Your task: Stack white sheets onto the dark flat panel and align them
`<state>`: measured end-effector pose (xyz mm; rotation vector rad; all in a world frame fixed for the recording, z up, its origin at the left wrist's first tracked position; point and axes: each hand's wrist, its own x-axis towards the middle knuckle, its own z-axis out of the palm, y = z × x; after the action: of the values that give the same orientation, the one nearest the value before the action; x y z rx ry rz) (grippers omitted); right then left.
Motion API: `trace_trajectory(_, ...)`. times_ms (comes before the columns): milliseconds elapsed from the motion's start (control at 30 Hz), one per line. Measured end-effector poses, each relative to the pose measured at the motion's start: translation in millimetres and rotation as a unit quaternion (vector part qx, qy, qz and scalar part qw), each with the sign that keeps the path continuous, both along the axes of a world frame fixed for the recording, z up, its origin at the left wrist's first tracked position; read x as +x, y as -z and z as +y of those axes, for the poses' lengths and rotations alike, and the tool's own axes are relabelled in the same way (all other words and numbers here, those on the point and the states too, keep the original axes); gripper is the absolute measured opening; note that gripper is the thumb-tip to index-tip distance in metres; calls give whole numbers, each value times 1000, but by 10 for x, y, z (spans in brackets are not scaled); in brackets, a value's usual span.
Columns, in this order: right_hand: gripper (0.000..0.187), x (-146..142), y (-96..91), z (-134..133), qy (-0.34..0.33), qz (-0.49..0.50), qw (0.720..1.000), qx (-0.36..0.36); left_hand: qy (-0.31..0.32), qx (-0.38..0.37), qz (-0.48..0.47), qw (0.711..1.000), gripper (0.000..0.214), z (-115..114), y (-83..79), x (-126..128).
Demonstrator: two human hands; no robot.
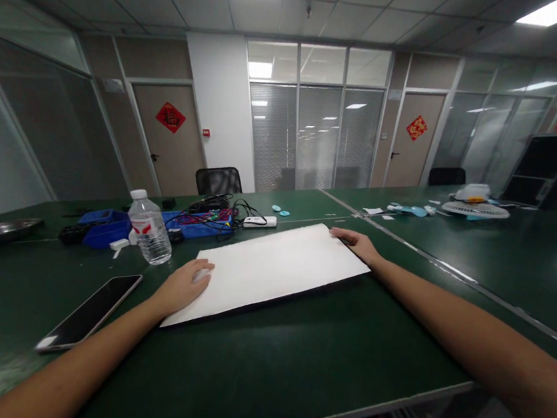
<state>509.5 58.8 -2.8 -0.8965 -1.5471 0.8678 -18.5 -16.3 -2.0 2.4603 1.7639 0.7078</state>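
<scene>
A large white sheet of paper (272, 268) lies flat on the dark green table (291, 365). My left hand (182, 286) rests on the sheet's left end, fingers curled loosely over the edge. My right hand (358, 243) lies at the sheet's far right corner, fingers stretched out flat on the paper. Both forearms reach in from the near edge of the table.
A black phone (90, 312) lies left of my left arm. Behind it stand a water bottle (150, 228), a blue tray (105, 226) and tangled cables (217, 215). A white fan (474, 208) and small items sit far right. Office chairs (219, 180) stand beyond the table.
</scene>
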Motion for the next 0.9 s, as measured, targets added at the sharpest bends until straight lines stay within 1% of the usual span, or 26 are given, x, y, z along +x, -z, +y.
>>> trace_trajectory(100, 43, 46, -18, 22, -18, -41, 999, 27, -4, -5, -5, 1000, 58, -17, -34, 17)
trace_trajectory(167, 39, 72, -30, 31, -29, -71, 996, 52, -6, -9, -12, 1000, 58, -23, -56, 9)
trace_trajectory(233, 36, 72, -43, 23, -23, -76, 995, 67, -15, -15, -33, 999, 58, -17, -73, -27)
trace_trajectory(300, 34, 43, -62, -4, -16, -55, 996, 64, -19, -25, -72, 997, 57, 3, -81, -88)
trace_trajectory(400, 30, -21, -110, -55, -9, 1, 999, 32, -5, -46, -146, 988, 54, 56, -79, -189)
trace_trajectory(467, 29, -51, -148, -79, 7, 36, 999, 17, 1, -61, -188, 980, 50, 91, -72, -228)
trace_trajectory(533, 28, -62, -183, -92, 27, 58, 998, 23, 7, -81, -221, 972, 47, 110, -65, -236)
trace_trajectory(600, 27, -63, -208, -103, 45, 79, 995, 38, 16, -106, -241, 965, 49, 108, -64, -221)
trace_trajectory(667, 26, -62, -220, -120, 59, 103, 992, 47, 23, -121, -243, 962, 55, 90, -70, -196)
trace_trajectory(733, 24, -62, -220, -145, 68, 127, 987, 65, 35, -121, -232, 965, 62, 66, -81, -171)
trace_trajectory(833, 24, -55, -209, -174, 70, 153, 980, 104, 63, -82, -178, 979, 68, 35, -95, -137)
trace_trajectory(900, 24, -44, -196, -171, 84, 165, 978, 95, 70, -46, -127, 988, 64, 19, -102, -117)
